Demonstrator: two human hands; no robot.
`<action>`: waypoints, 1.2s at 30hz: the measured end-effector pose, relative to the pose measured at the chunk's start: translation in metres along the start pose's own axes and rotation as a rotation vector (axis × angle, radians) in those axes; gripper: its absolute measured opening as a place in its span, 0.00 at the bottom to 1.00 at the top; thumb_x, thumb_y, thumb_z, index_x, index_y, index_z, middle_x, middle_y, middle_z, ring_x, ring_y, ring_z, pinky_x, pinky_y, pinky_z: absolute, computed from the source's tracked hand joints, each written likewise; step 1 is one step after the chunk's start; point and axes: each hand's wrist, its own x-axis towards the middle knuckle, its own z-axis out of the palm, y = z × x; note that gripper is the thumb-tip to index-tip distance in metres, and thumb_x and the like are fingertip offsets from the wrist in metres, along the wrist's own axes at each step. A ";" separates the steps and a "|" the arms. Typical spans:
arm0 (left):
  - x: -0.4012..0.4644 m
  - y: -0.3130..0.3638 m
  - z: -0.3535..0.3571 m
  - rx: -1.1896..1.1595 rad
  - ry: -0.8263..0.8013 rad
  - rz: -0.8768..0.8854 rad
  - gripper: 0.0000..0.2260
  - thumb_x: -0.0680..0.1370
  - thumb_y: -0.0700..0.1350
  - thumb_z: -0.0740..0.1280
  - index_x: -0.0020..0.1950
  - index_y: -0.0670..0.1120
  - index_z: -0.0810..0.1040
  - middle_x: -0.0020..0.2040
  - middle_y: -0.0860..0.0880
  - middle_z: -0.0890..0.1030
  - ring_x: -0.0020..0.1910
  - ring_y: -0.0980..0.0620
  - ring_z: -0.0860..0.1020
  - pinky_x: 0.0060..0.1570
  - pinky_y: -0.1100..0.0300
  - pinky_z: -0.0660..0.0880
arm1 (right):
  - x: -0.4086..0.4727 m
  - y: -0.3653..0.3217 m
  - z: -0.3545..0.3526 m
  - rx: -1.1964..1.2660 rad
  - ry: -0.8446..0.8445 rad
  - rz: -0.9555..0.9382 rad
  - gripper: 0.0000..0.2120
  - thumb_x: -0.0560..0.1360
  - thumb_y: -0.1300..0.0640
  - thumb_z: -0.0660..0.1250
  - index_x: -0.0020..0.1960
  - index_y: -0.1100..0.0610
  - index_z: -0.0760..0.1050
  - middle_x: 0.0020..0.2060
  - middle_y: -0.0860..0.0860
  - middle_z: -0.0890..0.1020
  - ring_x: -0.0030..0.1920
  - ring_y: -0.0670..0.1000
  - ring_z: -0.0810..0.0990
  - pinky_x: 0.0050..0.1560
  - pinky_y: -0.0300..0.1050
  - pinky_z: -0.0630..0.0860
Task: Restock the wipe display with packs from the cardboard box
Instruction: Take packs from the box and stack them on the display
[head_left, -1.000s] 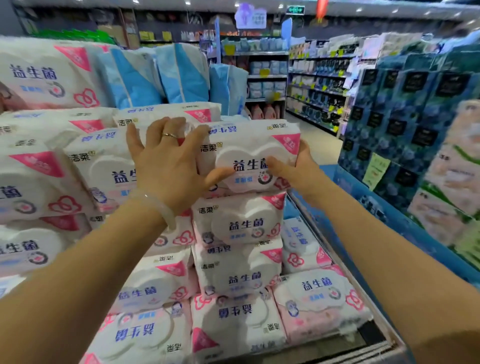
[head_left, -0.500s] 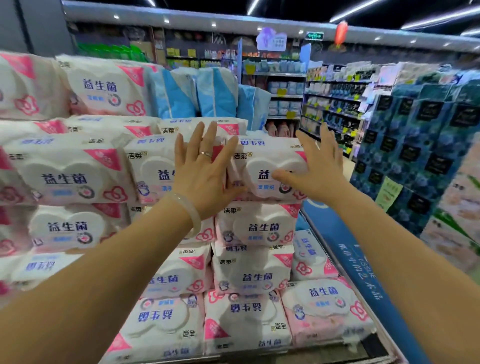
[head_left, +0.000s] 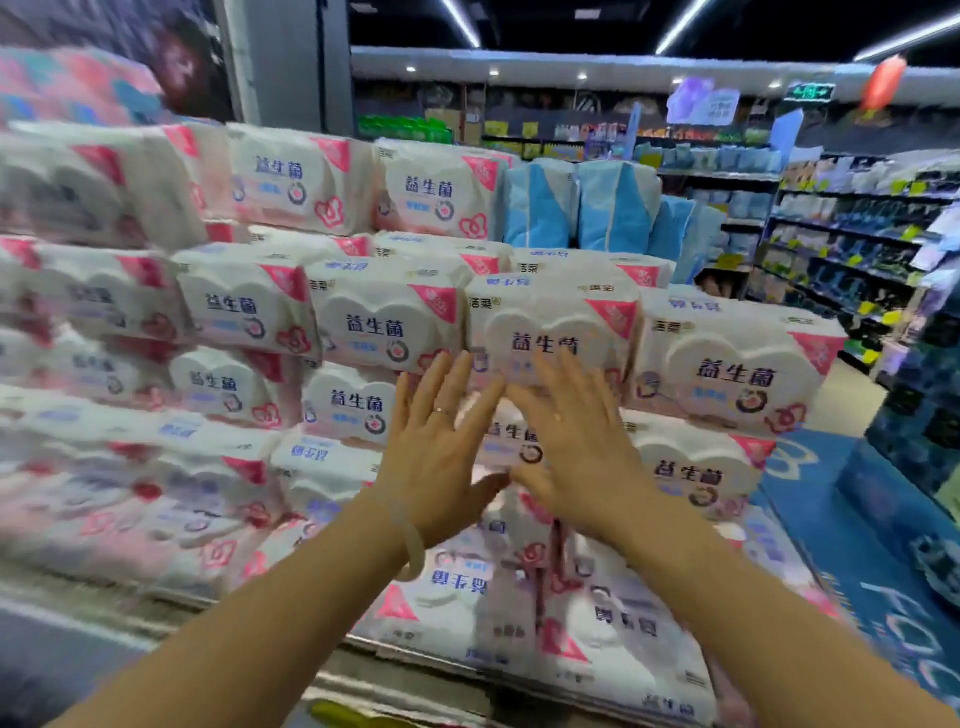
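Note:
White and pink wipe packs are stacked in several rows on the display (head_left: 374, 332). My left hand (head_left: 441, 452), with a ring and a pale bracelet, is flat and spread against the front of the stack. My right hand (head_left: 576, 447) is beside it, fingers apart, palm toward a pack (head_left: 550, 332) in the upper row. Neither hand holds a pack. The pack at the right corner (head_left: 727, 369) sits on top of the end column. No cardboard box is in view.
Blue and white packs (head_left: 582, 213) stand behind the display. Dark blue stacked goods (head_left: 924, 415) and a blue floor mat (head_left: 852, 545) lie to the right. Store shelves (head_left: 841, 244) line the aisle behind. The display's base edge (head_left: 363, 686) runs along the bottom.
Both hands have let go of the corner pack and moved left and down to the middle of the stack. The view has swung left and upward.

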 end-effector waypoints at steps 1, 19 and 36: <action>-0.019 -0.015 0.000 0.027 -0.046 -0.035 0.38 0.64 0.65 0.65 0.70 0.49 0.65 0.70 0.38 0.71 0.70 0.41 0.59 0.62 0.34 0.64 | 0.003 -0.015 0.014 -0.001 -0.010 -0.046 0.37 0.70 0.50 0.72 0.75 0.53 0.60 0.77 0.58 0.51 0.77 0.61 0.45 0.71 0.56 0.37; -0.422 -0.285 -0.065 0.209 -0.989 -1.017 0.38 0.75 0.62 0.61 0.78 0.52 0.45 0.79 0.44 0.40 0.77 0.42 0.38 0.72 0.40 0.38 | -0.002 -0.410 0.276 0.199 -0.775 -0.569 0.35 0.77 0.49 0.63 0.77 0.52 0.48 0.77 0.56 0.41 0.77 0.58 0.37 0.75 0.58 0.39; -0.642 -0.475 0.100 -0.540 -0.554 -2.201 0.36 0.69 0.63 0.69 0.69 0.42 0.70 0.67 0.43 0.74 0.65 0.45 0.72 0.60 0.60 0.67 | -0.006 -0.620 0.600 0.596 -1.170 0.122 0.39 0.66 0.38 0.67 0.70 0.58 0.66 0.67 0.56 0.72 0.69 0.56 0.70 0.67 0.44 0.66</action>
